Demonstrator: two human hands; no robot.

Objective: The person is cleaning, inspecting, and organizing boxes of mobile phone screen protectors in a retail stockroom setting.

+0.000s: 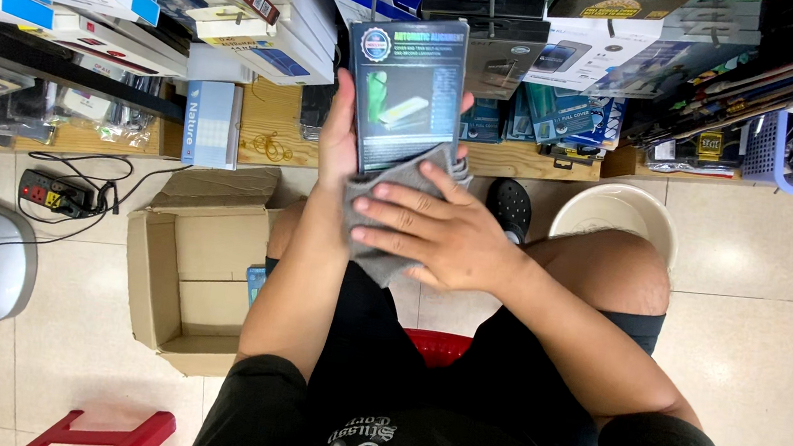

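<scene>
The dark glossy rectangular product box [404, 93] stands upright above my knees, my left hand [338, 140] clamped on its left edge; my right hand [436, 233] presses a grey cloth [384, 242] flat against its lower end, an open cardboard carton [194, 269] on the floor beside me

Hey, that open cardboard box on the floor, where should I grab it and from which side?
Judging by its pose, take the cardboard box by its long side walls, coming from above. It sits mouth up with flaps folded out, so both rims are exposed. The left hand holds a dark package, and the right hand presses a grey cloth.
</scene>
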